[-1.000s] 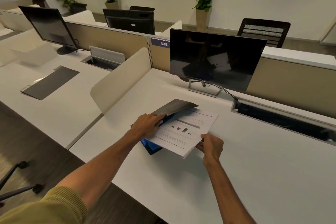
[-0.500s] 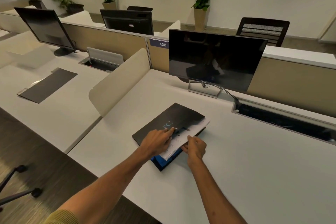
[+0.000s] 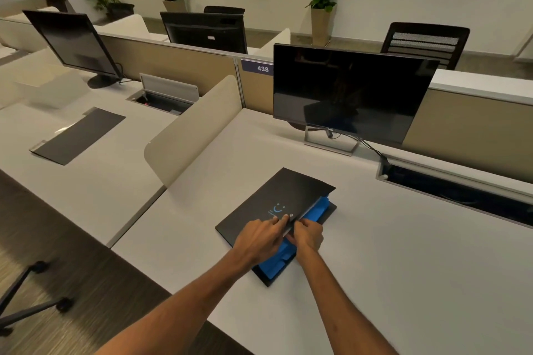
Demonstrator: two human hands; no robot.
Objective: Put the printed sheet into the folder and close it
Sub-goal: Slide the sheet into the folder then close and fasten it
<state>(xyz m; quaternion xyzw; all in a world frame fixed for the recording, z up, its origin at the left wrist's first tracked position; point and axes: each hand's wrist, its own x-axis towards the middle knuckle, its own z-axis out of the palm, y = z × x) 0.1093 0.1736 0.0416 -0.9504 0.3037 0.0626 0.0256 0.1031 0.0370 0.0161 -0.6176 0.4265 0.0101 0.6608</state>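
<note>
A black folder [image 3: 284,194] with a blue smile mark lies on the white desk [image 3: 403,253]. Its cover is down but offset, so the blue inner pockets [image 3: 277,261] show along the right and near edges. The printed sheet is hidden inside; only a thin pale edge shows under the cover by my fingers. My left hand [image 3: 259,239] rests flat on the cover with fingertips at its right edge. My right hand [image 3: 308,235] is at that same edge, fingers tucked under the cover.
A dark Dell monitor [image 3: 352,92] stands behind the folder, its cable running to a cable tray slot [image 3: 455,190] at the right. A beige divider [image 3: 196,127] separates the neighbouring desk, which holds another dark folder [image 3: 78,135]. A chair base [image 3: 31,297] is at lower left.
The cover came down over the sheet, and the sheet slid fully inside until it went out of sight. Both hands moved together to the cover's right edge.
</note>
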